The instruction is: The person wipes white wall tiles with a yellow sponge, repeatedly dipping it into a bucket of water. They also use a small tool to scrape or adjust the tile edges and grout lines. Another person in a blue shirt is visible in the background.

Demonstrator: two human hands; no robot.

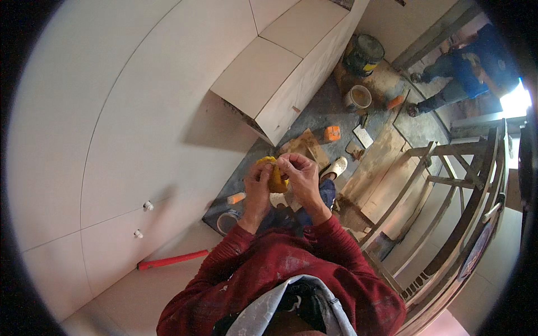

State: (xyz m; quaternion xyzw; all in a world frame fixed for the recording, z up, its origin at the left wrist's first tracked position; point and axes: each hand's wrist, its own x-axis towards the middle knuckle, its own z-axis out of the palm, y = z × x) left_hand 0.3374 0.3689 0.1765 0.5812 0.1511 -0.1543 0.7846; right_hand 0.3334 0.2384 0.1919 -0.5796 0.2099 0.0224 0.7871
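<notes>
Sponge (277,181), yellow, sits near the centre, pinched at its nine o'clock side by the left hand (257,190) and at two o'clock by the right hand (301,175), probably to steady it; a black bucket (364,54) stands toward one o'clock.

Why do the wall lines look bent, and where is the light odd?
In the head view, the fisheye lens bows the seams of the tiled wall, with black at the picture's corners; at its right, white glare washes out detail beside another person; below the tiled box, a soft shadow falls; the left hand and right hand look fairly clear.
</notes>
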